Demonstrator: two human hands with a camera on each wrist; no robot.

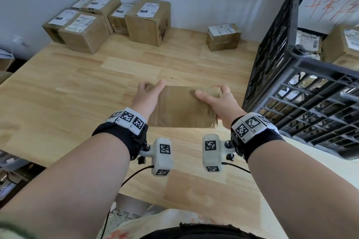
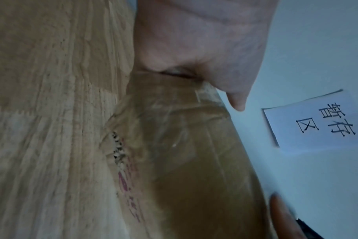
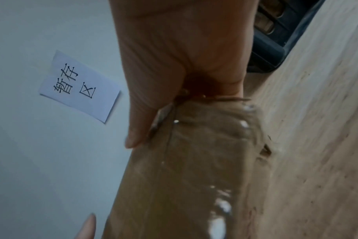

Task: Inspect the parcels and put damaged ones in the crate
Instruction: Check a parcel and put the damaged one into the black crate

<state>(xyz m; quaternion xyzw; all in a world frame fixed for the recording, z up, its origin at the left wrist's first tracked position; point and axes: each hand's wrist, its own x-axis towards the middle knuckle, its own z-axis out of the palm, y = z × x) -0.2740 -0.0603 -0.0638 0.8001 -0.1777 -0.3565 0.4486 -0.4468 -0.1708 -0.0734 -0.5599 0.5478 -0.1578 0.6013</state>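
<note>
A brown cardboard parcel [image 1: 180,106] wrapped in clear tape is held between both hands just above the wooden table [image 1: 77,87]. My left hand [image 1: 147,93] grips its left end, thumb on top. My right hand [image 1: 215,97] grips its right end, fingers curled over the far corner. In the left wrist view the parcel [image 2: 184,153] shows a crumpled, torn corner with red print. The right wrist view shows the parcel [image 3: 194,169] with glossy tape and a dented edge. The black plastic crate [image 1: 303,83] stands at the right, with parcels inside.
Several labelled parcels [image 1: 108,19] are stacked at the table's far left against the wall. One small parcel [image 1: 223,37] sits alone at the back near the crate. A paper sign [image 2: 309,122] hangs on the wall. Storage bins [image 1: 9,161] lie below the table's left edge.
</note>
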